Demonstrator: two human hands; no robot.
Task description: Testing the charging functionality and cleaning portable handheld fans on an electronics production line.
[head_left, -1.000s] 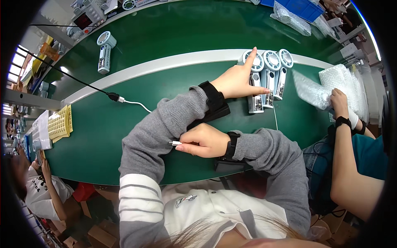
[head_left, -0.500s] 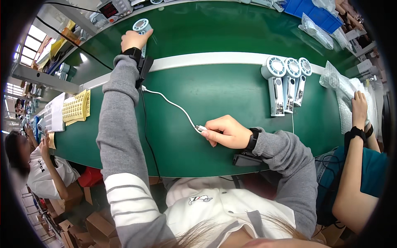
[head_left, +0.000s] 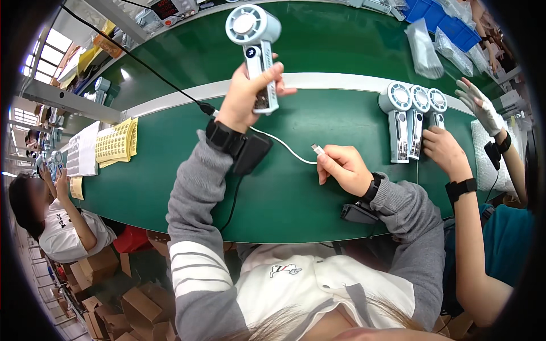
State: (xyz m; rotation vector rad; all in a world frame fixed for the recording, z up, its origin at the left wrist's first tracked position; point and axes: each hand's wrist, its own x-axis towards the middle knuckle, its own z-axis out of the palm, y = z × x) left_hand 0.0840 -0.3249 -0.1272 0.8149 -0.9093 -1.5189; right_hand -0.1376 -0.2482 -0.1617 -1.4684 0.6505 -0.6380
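My left hand (head_left: 242,99) is wrapped round the handle of a pale blue handheld fan (head_left: 245,24), lifted above the far side of the bench, its round head pointing away from me. Between the thumb and fingers of my right hand (head_left: 348,170) is the metal plug of a white USB cable (head_left: 317,149). The plug is apart from the fan. The cable runs left to a black connector (head_left: 206,108) beside my left wrist. Three similar fans (head_left: 397,122) lie in a row to the right; a co-worker's bare hand (head_left: 446,150) reaches the rightmost one.
The green bench (head_left: 273,210) has a white strip across it. Yellow label sheets (head_left: 116,142) and white sheets lie at the left. Bubble wrap (head_left: 482,153) and a blue bin (head_left: 438,23) are at the right. Another person sits at far left.
My left hand has brought the fan rightward and nearer from the far left. My right hand has shifted right and slightly farther away with the plug. The co-worker's bare hand now reaches the fan row.
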